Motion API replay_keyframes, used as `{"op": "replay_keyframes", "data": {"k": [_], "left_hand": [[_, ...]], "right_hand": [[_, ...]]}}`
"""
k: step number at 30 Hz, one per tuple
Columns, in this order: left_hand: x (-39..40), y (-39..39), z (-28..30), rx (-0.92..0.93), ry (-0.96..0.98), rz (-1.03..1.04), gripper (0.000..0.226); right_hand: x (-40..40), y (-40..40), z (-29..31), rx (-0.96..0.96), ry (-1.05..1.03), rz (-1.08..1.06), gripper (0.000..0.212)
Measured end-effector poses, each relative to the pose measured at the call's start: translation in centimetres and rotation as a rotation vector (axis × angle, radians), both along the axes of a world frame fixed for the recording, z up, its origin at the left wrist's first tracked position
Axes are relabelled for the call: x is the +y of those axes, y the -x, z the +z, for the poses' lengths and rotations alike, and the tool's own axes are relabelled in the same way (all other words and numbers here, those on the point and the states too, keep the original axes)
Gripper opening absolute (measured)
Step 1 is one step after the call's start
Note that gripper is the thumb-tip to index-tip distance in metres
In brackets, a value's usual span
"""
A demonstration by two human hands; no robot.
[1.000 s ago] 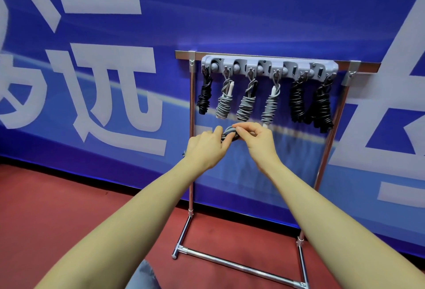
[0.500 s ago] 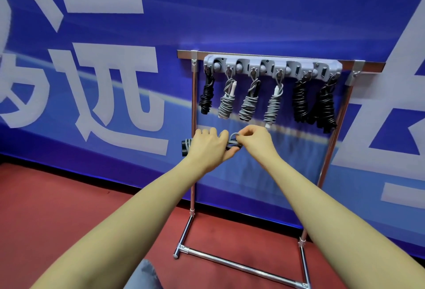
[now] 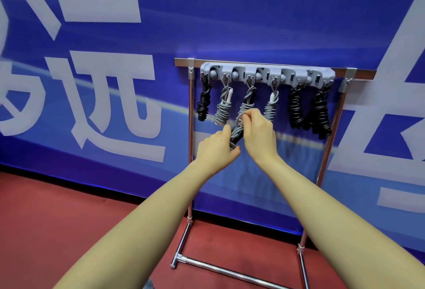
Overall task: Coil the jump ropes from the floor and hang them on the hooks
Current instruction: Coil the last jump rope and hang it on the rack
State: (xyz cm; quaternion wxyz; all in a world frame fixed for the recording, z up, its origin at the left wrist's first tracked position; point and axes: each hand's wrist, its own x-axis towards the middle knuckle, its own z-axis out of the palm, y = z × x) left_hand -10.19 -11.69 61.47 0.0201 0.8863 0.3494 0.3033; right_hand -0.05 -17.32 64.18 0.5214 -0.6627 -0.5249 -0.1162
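Observation:
A grey hook strip (image 3: 266, 74) is fixed to the top bar of a chrome rack (image 3: 190, 141). Several coiled jump ropes hang from its hooks: a black one (image 3: 203, 102) at the left, three grey ones such as (image 3: 223, 107) in the middle, two black ones (image 3: 295, 107) at the right. I hold a coiled grey jump rope (image 3: 236, 131) tilted below the third hook. My left hand (image 3: 217, 148) grips its lower end. My right hand (image 3: 258, 132) pinches a loop at its upper end, in front of the hanging grey coil.
A blue banner with large white characters (image 3: 92, 95) covers the wall behind the rack. The floor (image 3: 57, 215) is red. The rack's chrome base bar (image 3: 218, 270) lies on the floor near my forearms.
Both hands have risen toward the hooks. The held coil has turned from lying level to tilted, its upper end lifted by my right hand.

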Motion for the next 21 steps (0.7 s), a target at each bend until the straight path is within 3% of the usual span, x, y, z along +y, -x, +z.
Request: {"op": "replay_keyframes", "data": {"k": [7,14,21], "left_hand": [[-1.0,-0.6,-0.8,0.072,-0.017,-0.018,0.037],[-0.5,-1.5,-0.4,0.051,0.221,-0.089,0.046],[-1.0,-4.8,3.2,-0.256,0.212,-0.162,0.028]], "right_hand": [[0.1,-1.4,0.1,0.276,-0.031,-0.077,0.024],[-0.4,-2.4,0.5,0.316,-0.056,-0.003,0.016],[-1.6,-4.9,2.1,0.217,0.001,-0.015,0.013]]}}
